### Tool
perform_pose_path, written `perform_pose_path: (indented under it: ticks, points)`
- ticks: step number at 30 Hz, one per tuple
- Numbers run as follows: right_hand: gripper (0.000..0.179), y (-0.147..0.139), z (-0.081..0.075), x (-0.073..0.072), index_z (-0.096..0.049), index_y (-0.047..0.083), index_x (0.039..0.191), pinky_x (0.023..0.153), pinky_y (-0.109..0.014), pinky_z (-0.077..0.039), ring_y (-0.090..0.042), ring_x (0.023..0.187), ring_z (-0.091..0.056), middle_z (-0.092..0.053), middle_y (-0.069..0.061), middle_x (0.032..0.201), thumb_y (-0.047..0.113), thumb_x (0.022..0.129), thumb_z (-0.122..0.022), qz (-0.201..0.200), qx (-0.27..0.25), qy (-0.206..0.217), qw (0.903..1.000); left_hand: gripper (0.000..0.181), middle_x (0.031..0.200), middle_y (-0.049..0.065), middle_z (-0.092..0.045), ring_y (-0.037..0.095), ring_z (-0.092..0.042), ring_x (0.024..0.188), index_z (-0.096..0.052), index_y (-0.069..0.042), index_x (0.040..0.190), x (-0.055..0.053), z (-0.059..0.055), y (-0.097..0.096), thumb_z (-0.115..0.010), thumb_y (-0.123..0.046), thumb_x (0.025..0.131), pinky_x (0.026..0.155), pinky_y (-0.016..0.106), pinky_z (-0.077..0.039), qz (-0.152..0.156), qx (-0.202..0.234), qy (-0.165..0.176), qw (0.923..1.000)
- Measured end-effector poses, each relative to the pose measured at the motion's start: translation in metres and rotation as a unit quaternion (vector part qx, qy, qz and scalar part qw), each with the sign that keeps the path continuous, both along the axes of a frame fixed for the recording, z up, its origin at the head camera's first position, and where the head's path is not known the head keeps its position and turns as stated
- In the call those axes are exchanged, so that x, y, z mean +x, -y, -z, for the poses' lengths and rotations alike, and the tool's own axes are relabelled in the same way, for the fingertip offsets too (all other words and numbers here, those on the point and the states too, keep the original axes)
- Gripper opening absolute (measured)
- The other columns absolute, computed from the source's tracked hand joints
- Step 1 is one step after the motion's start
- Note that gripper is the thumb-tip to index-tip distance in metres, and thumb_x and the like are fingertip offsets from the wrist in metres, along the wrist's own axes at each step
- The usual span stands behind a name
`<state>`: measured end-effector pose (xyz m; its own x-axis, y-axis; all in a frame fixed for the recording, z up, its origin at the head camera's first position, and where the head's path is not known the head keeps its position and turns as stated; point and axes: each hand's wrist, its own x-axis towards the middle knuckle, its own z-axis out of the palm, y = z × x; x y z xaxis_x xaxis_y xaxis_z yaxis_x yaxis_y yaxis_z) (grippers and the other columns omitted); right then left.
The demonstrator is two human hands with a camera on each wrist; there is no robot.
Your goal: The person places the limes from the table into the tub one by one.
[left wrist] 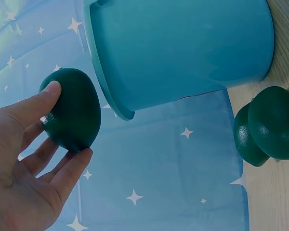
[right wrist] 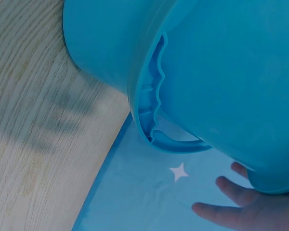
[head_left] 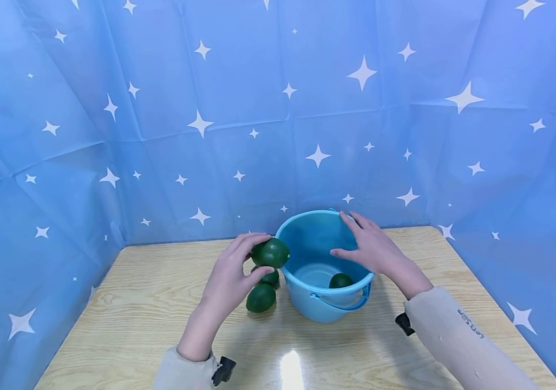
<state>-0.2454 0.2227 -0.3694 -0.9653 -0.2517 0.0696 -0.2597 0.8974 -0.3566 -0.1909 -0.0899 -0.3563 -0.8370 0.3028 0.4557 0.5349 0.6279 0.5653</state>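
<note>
**Left hand (head_left: 229,274) pinches a green fruit (head_left: 270,253) beside the bucket (head_left: 307,304)**

From my remote seat, I see the left hand clamped on the fruit, thumb on one side and fingertips on the other. I judge that this wide pinch suits the smooth, rounded skin, leaving the fruit's outer end uncovered. It is held up just left of the bucket's rim, and the left wrist view shows a gap between them.

The right hand (head_left: 374,246) is at the far right part of the rim, its fingers spread apart and gripping no fruit. It looks placed to steady the bucket (whether it actually presses on the plastic, I cannot tell).

One fruit (head_left: 341,280) lies inside, low near the front wall. Two loose fruits (head_left: 260,298) sit close together on the worktop (head_left: 170,303), just left of the bucket, within easy reach of the left hand. The handle (head_left: 348,308) hangs down outside, which keeps the mouth unobstructed.
</note>
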Motion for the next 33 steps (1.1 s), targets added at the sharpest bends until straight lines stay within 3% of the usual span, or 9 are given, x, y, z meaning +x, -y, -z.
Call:
perform_pose_path:
  ticks: [24, 28, 33]
  points:
    - [0.101, 0.002, -0.001, 0.001, -0.019, 0.008, 0.160, 0.111, -0.073, -0.030, -0.053, 0.146, -0.022, -0.014, -0.023, 0.165, 0.063, 0.087, -0.064, 0.002, 0.045, -0.010, 0.9989, 0.056, 0.134, -0.003, -0.059, 0.017, -0.063, 0.119, -0.059, -0.019, 0.135, -0.001, -0.002, -0.009, -0.081, -0.017, 0.083, 0.097, 0.034, -0.058, 0.018, 0.006, 0.004, 0.9998]
    - [0.103, 0.002, -0.001, 0.001, -0.018, 0.009, 0.160, 0.111, -0.076, -0.026, -0.053, 0.147, -0.019, -0.014, -0.023, 0.165, 0.066, 0.087, -0.063, 0.005, 0.050, -0.008, 0.9987, 0.055, 0.134, -0.004, -0.059, 0.016, -0.062, 0.120, -0.060, -0.020, 0.135, 0.000, -0.003, -0.010, -0.081, -0.017, 0.084, 0.097, 0.032, -0.057, 0.015, 0.005, 0.013, 0.9998]
    - [0.104, 0.002, -0.002, 0.000, -0.015, 0.012, 0.161, 0.111, -0.081, -0.012, -0.052, 0.149, -0.011, -0.012, -0.021, 0.166, 0.067, 0.086, -0.062, 0.014, 0.058, -0.001, 0.9982, 0.054, 0.133, -0.004, -0.059, 0.016, -0.062, 0.121, -0.060, -0.020, 0.135, 0.001, -0.003, -0.011, -0.080, -0.017, 0.084, 0.098, 0.032, -0.057, 0.016, 0.010, 0.022, 0.9996]
